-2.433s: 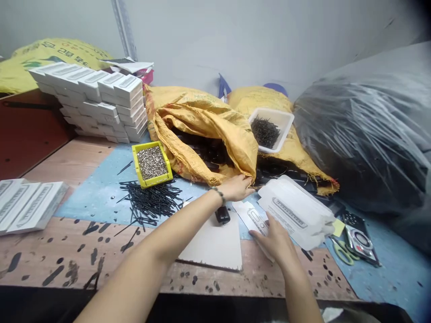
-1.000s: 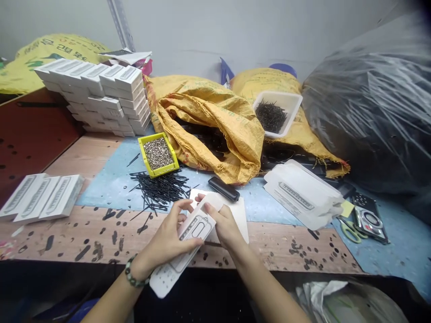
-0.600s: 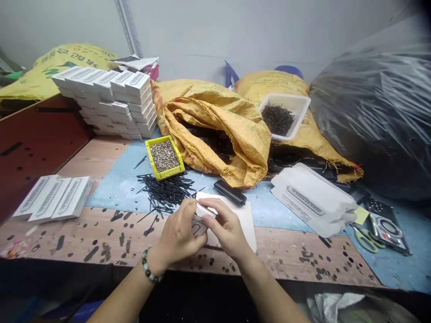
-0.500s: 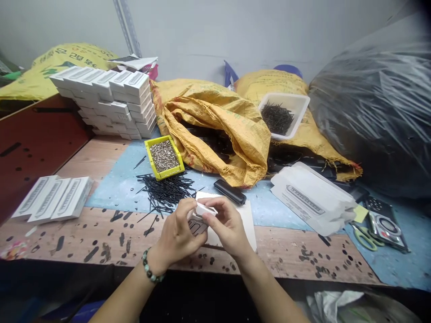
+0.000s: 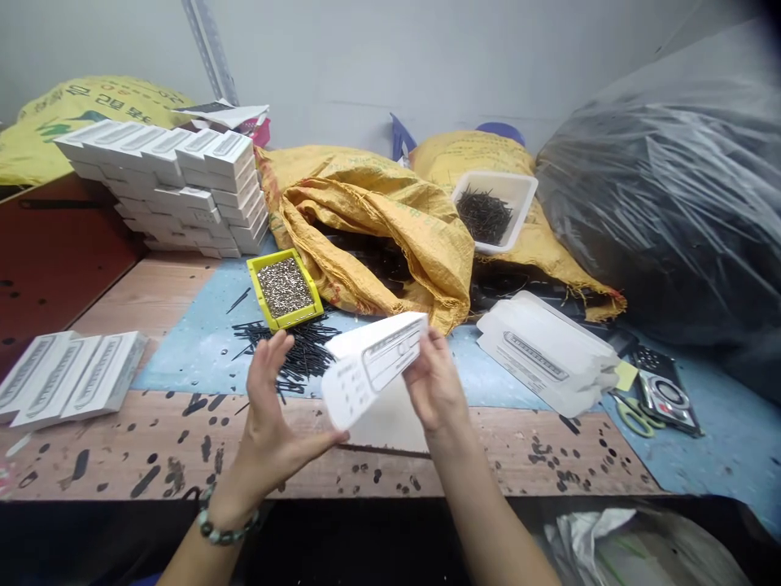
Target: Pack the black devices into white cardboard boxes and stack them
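A white printed cardboard box (image 5: 394,358) is tilted above the bench, with a rounded flap standing out at its left end. My right hand (image 5: 436,387) grips its right end between thumb and fingers. Fingers spread wide, my left hand (image 5: 262,448) is open at the left, its thumb tip at the flap's lower edge. Beneath the box lies a pale flat board (image 5: 390,423), partly covered. Thin black rods (image 5: 311,346) are heaped behind my left hand. The inside of the box is hidden.
Behind the rods is a yellow tray (image 5: 300,316) of small metal pieces. Finished-looking boxes form a stack (image 5: 176,183) and a row (image 5: 76,378) at left. Flattened cartons (image 5: 537,350), scissors (image 5: 634,415), an open yellow sack (image 5: 378,195) and a white tub (image 5: 525,199) lie beyond.
The box has been turned and raised to the right, so its long printed side shows. My left hand has opened and moved left; my right hand now grips the right end.
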A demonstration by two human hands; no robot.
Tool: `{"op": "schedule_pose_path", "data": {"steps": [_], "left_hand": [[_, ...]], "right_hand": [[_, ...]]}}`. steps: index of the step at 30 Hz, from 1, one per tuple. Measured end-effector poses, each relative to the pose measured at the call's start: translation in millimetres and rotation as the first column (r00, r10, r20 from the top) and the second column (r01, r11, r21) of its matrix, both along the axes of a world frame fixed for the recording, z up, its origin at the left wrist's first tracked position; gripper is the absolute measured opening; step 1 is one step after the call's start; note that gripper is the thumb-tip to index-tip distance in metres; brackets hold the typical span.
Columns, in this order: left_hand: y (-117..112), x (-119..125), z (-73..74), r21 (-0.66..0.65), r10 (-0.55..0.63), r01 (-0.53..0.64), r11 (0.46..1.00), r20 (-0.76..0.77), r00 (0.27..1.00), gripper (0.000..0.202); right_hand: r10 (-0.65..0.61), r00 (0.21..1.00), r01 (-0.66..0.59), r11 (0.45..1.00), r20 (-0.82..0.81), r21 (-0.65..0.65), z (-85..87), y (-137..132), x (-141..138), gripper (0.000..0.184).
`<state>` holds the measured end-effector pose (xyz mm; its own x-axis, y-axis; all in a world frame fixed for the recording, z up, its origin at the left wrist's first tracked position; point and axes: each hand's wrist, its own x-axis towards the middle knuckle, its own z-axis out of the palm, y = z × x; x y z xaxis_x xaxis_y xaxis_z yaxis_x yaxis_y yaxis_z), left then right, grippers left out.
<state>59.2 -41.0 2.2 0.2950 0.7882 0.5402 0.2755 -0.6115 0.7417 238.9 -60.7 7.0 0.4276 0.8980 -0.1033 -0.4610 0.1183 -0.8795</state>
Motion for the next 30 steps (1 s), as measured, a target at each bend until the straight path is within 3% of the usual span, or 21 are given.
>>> {"op": "schedule_pose_path", "data": {"steps": [2, 4, 5, 7, 8, 9, 10, 11, 14, 16, 18, 19, 21, 23, 25, 27, 30], "left_hand": [[-0.1, 0.3, -7.5, -0.036, -0.057, 0.067, 0.997, 0.234, 0.971, 0.105], [0.9, -0.5, -12.1, -0.014, -0.071, 0.082, 0.997, 0.379, 0.923, 0.076], [2.2, -3.2, -12.7, -0.015, -0.055, 0.066, 0.998, 0.386, 0.921, 0.063], [6.4, -14.0, -12.1, -0.083, 0.005, 0.018, 0.996, 0.27, 0.963, 0.05], [9.1, -21.3, -12.0, -0.142, 0.041, -0.02, 0.99, 0.145, 0.989, 0.05], [11.9, -28.9, -12.6, -0.197, 0.076, -0.078, 0.977, -0.015, 0.997, 0.052], [14.6, -35.9, -14.2, -0.225, 0.109, -0.151, 0.963, -0.186, 0.976, 0.054], [16.8, -41.7, -16.6, -0.214, 0.138, -0.219, 0.952, -0.34, 0.93, 0.057], [19.3, -47.5, -26.0, -0.044, 0.2, -0.285, 0.958, -0.609, 0.768, 0.055], [16.9, -42.4, -29.8, 0.044, 0.197, -0.225, 0.973, -0.661, 0.724, 0.051], [12.4, -34.0, -30.4, 0.087, 0.172, -0.153, 0.984, -0.666, 0.726, 0.055], [10.0, -30.0, -29.9, 0.099, 0.159, -0.126, 0.987, -0.659, 0.735, 0.057], [6.3, -25.1, -29.0, 0.107, 0.155, -0.113, 0.988, -0.624, 0.766, 0.054], [5.3, -26.5, -29.7, 0.096, 0.178, -0.15, 0.984, -0.564, 0.806, 0.045], [6.9, -34.7, -32.4, 0.051, 0.23, -0.236, 0.97, -0.488, 0.842, 0.039], [9.7, -47.5, -35.5, -0.022, 0.311, -0.354, 0.935, -0.432, 0.847, 0.04], [12.7, -65.6, -35.7, -0.121, 0.419, -0.51, 0.852, -0.426, 0.801, 0.051]], "right_hand": [[0.244, 0.965, -0.241, 0.97, 0.092, -0.043, -3.4, 4.9, -8.7, 0.014], [0.379, 0.816, -0.375, 0.922, 0.437, -0.1, -9.8, 8.7, -10.3, 0.016], [0.338, 0.697, -0.333, 0.934, 0.633, -0.132, -14.4, 10.3, -5.0, 0.02], [0.175, 0.4, -0.099, 0.984, 0.9, -0.147, -25.0, 12.1, 17.7, 0.031], [0.155, 0.28, -0.003, 0.987, 0.947, -0.161, -30.2, 11.9, 32.6, 0.036], [0.164, 0.212, 0.038, 0.984, 0.963, -0.176, -34.5, 10.7, 47.2, 0.037], [0.17, 0.194, 0.042, 0.982, 0.966, -0.182, -37.5, 8.7, 59.8, 0.036], [0.163, 0.228, 0.038, 0.984, 0.96, -0.176, -38.6, 5.7, 68.9, 0.033], [0.174, 0.505, -0.04, 0.983, 0.845, -0.179, -31.2, -3.4, 69.9, 0.021], [0.285, 0.599, -0.169, 0.959, 0.749, -0.229, -21.6, -4.7, 52.9, 0.022], [0.34, 0.59, -0.245, 0.939, 0.732, -0.239, -14.0, -0.4, 30.1, 0.02], [0.306, 0.603, -0.225, 0.951, 0.737, -0.211, -11.9, 3.0, 18.4, 0.025], [0.119, 0.688, -0.082, 0.993, 0.716, -0.086, -10.7, 10.0, -2.9, 0.041], [-0.042, 0.724, -0.006, 0.998, 0.688, 0.067, -11.9, 16.7, -19.1, 0.039], [-0.004, 0.652, -0.181, 0.97, 0.758, 0.161, -14.3, 26.0, -28.0, 0.017], [0.11, 0.449, -0.364, 0.929, 0.887, 0.069, -19.2, 42.0, -30.2, 0.021], [0.213, 0.183, -0.308, 0.939, 0.96, -0.15, -34.4, 77.0, -30.2, 0.026]]}}
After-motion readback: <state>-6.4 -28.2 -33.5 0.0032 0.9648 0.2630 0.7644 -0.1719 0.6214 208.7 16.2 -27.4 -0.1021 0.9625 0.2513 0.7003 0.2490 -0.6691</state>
